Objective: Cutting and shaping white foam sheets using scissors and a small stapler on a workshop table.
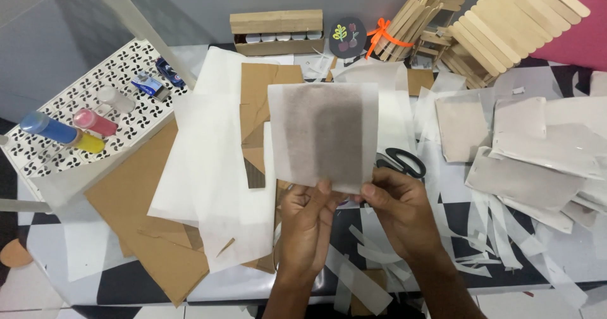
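Above both pinches rises a translucent paper sheet point(323, 134), its darker grey panel standing upright, long axis running away from the fingers. Left hand point(308, 221) and right hand point(399, 210) each clamp the sheet's lower edge, thumbs over the front, side by side and equally near. Black scissors point(401, 161) lie just beyond the right hand, brown cardboard point(152, 211) lies left.

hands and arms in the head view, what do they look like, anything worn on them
Both are bare. The left hand and right hand show no gloves, rings, watch or bands, and the forearms run to the bottom edge of the picture with no sleeves in sight. Fingernails look short and unpainted.
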